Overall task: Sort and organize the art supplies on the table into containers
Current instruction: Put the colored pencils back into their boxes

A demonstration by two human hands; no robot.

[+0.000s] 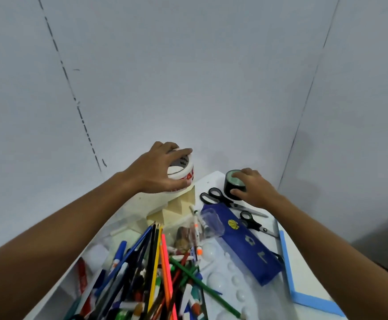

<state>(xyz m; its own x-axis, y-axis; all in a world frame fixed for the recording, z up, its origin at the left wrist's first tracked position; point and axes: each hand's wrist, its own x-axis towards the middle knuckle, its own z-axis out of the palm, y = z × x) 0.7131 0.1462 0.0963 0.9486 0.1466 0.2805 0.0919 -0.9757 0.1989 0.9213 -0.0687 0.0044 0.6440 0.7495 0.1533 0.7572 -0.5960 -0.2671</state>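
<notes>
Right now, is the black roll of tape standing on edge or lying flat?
Lying flat: the black roll of tape shows its round core opening facing up, resting on the white table, with the right hand gripping its side.

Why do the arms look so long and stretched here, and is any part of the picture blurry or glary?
Head view: the wide-angle lens stretches the forearms toward the lower corners and bends the wall seams. Light is soft and even, with faint shadows on the wall behind the left hand and right hand. The pile of pencils near the bottom edge is smeared; the white palette shows mild glare.
</notes>
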